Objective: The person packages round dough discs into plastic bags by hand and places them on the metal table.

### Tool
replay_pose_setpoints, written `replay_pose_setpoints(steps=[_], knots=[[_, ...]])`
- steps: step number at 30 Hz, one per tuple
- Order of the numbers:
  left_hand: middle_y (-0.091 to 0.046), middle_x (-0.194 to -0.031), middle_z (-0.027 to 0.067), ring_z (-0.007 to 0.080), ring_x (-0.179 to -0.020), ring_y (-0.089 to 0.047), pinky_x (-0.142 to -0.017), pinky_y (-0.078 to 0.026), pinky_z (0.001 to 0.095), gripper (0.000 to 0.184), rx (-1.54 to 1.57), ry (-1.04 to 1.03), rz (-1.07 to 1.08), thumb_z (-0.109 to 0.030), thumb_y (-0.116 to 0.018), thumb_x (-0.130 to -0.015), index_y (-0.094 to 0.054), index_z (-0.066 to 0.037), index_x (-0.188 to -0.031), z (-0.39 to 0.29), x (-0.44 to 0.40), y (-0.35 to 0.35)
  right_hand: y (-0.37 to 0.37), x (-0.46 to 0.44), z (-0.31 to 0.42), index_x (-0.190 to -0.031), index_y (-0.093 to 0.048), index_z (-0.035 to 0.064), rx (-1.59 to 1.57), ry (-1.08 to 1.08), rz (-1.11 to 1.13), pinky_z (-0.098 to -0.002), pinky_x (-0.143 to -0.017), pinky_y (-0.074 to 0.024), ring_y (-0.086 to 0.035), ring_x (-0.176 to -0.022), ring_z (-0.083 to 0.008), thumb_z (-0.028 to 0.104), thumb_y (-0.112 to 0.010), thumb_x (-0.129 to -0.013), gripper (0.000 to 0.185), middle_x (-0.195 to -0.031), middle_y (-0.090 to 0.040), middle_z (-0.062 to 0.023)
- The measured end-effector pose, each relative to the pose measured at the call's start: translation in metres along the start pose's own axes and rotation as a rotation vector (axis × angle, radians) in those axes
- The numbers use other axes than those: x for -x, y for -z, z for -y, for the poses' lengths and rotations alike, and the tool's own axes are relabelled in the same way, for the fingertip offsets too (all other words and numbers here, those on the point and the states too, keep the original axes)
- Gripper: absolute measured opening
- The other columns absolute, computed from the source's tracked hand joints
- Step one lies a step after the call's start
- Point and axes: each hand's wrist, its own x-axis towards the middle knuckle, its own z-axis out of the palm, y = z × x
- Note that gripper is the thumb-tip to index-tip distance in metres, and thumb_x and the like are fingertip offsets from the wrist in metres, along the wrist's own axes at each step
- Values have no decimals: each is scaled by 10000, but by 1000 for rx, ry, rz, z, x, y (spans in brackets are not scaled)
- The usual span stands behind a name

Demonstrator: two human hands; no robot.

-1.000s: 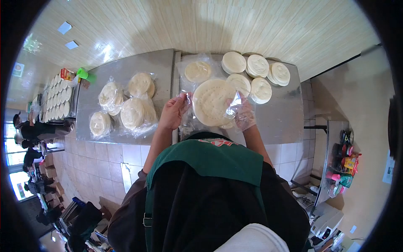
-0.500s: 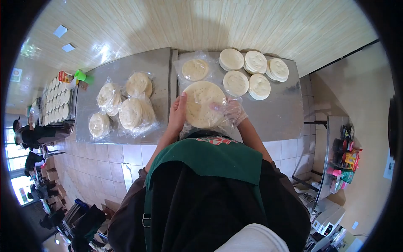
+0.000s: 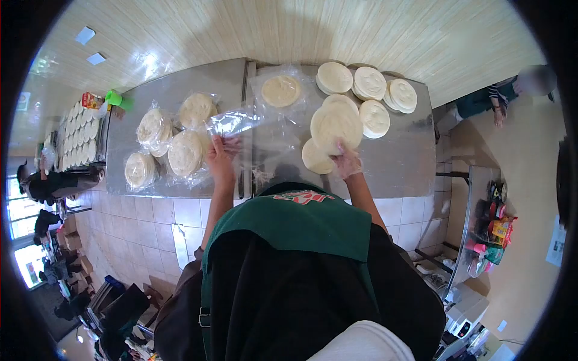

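My left hand (image 3: 220,163) is closed on the edge of a clear plastic bag (image 3: 238,122), which spreads over the seam of the metal table. In a thin clear glove, my right hand (image 3: 347,163) grips the near edge of a round, pale flatbread (image 3: 336,125). This bread overlaps a stack behind it. Another flatbread (image 3: 316,157) lies just left of my right fingers, partly covered by the held one. Farther back, a single flatbread (image 3: 281,91) rests on clear plastic.
Several bagged flatbread stacks (image 3: 185,153) lie on the left metal table (image 3: 226,75). Bare stacks (image 3: 369,83) stand at the back right. A person (image 3: 490,102) is beyond the right side, and a side shelf (image 3: 466,240) holds packets.
My hands have moved apart: the left went left with the plastic bag, the right went right with a flatbread. Another flatbread now lies near my right hand. A person has appeared at right.
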Motion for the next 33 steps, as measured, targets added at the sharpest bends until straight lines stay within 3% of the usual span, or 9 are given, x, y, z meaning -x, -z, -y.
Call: replay_pose_setpoints(steps=[3,6,8,11,14,16,22,28,33], knots=[[-665,-856,86,119,-699,-630,-598,-498,252,315,-225,-125,-76,-286,-462,-1013,-612,-13,-970,-3,-1,25,46,-34,-50,-1120,-597,51,156,-141,-46,-338,-654,-543,-653,-906,-216,214,-729,-834,355,-1087,-642,-96],[-631,-1007,115,149,-733,-629,-616,-544,276,302,-211,-225,-135,-163,-495,-994,-474,4,-1244,-10,8,35,91,-70,-93,-1114,-614,46,372,-288,-92,-351,-682,-542,-647,-901,-222,313,-715,-836,399,-1104,-641,-98],[-645,-1017,148,165,-734,-632,-577,-549,275,448,-261,-260,-126,-102,-460,-990,-284,-113,-1402,-20,18,41,97,-82,-96,-1159,-590,62,770,-408,-123,-346,-732,-525,-615,-906,-200,329,-689,-854,418,-1072,-625,-107],[-662,-1035,182,151,-651,-618,-528,-535,250,289,-296,-378,-205,-146,-456,-1002,-343,-104,-1264,-21,19,52,95,-72,-76,-1158,-600,54,1674,-79,-388,-345,-725,-522,-620,-907,-192,342,-665,-860,420,-1027,-639,-117],[-674,-1012,139,99,-711,-566,-584,-467,213,136,-369,-286,-83,-158,-468,-1000,-447,-73,-1105,-27,14,74,110,-69,-26,-1200,-587,43,1309,90,-540,-354,-743,-515,-627,-933,-203,333,-610,-890,425,-1064,-638,-136],[-678,-1007,106,93,-709,-544,-611,-452,210,154,-483,-320,-17,-160,-477,-995,-533,-59,-1097,-26,12,76,108,-48,36,-1261,-534,12,627,-74,-235,-407,-796,-505,-606,-1043,-277,465,-646,-845,625,-1163,-612,-143],[-698,-972,55,90,-700,-556,-623,-457,230,300,-637,-398,10,-232,-467,-1003,-674,-31,-1087,-36,3,77,96,43,190,-1317,-426,7,-586,595,-125,-409,-926,-443,-542,-1112,-301,563,-505,-911,693,-1207,-549,-169],[-681,-1045,75,88,-728,-581,-666,-480,222,328,-353,-271,49,-257,-490,-1001,-607,-19,-1194,-25,-18,100,112,105,241,-1346,-382,12,-672,912,-49,-427,-900,-466,-541,-1099,-316,617,-447,-906,752,-1292,-494,-221],[-672,-1048,129,130,-731,-599,-651,-516,254,389,-357,-281,-39,-171,-608,-932,-508,-30,-1280,-5,-48,152,92,91,181,-1297,-454,21,-582,618,-79,-399,-869,-468,-565,-1048,-298,543,-453,-939,633,-1225,-553,-188]])
